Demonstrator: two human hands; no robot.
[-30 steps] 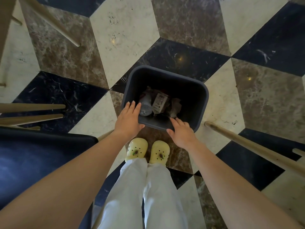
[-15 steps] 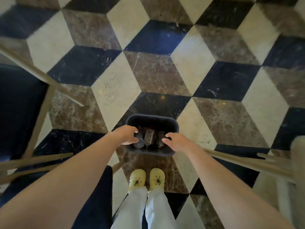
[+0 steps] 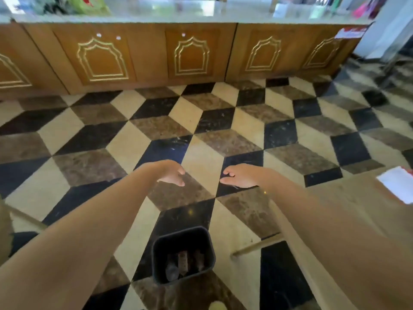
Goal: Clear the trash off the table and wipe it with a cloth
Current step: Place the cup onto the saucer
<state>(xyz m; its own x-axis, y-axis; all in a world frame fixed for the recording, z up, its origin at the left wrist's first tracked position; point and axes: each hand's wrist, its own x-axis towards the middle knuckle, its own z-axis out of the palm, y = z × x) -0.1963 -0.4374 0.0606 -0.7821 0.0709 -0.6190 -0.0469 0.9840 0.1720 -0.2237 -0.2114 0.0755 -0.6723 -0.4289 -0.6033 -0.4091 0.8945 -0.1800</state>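
A dark bin (image 3: 183,255) stands upright on the floor (image 3: 93,135), near the bottom middle of the view. Its open top faces up. Its long side runs left to right, a bit tilted. Inside lies trash (image 3: 182,264): dark lumps and one strip with a label, too blurry to name.

Both hands are up in the air, well above the bin and apart from it. The left hand (image 3: 171,173) has a loose, half-wide grip, with fingers curled a little, and holds nothing. The right hand (image 3: 240,175) is the same, loose and holding nothing. The two hands point at each other with a gap between them.

On the right, a brown worktop (image 3: 348,198) is partly hidden by the right arm and cut off by the edge. A white paper (image 3: 397,183) lies on it, also cut off. One thin leg (image 3: 257,246) shows under it.

Far away, a long wooden counter (image 3: 192,54) runs left to right. The things on top of it are blurry.
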